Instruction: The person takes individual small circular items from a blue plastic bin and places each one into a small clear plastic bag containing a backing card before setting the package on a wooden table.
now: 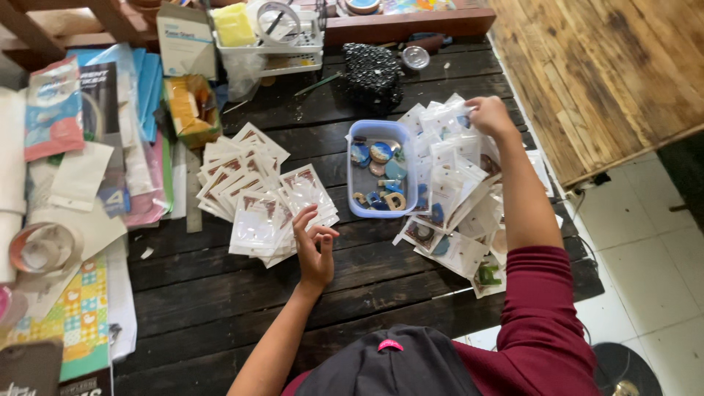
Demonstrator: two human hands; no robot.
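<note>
We see one dark wooden table (pixel 220 308) carrying two spreads of small clear plastic packets. The right spread (pixel 455 191) is the larger, well over a dozen overlapping packets, too many to count exactly. The left spread (pixel 257 191) holds roughly a dozen, fanned out. Between them sits one pale blue tray (pixel 358 198) with about eight small coloured pieces inside. One white basket (pixel 282 51) stands at the table's far edge, beside one black beaded pouch (pixel 372 73). Our left hand (pixel 314 246) rests with curled fingers on the near edge of the left spread, gripping nothing firmly. Our right hand (pixel 490 116) is pinching a packet at the far end of the right spread.
</note>
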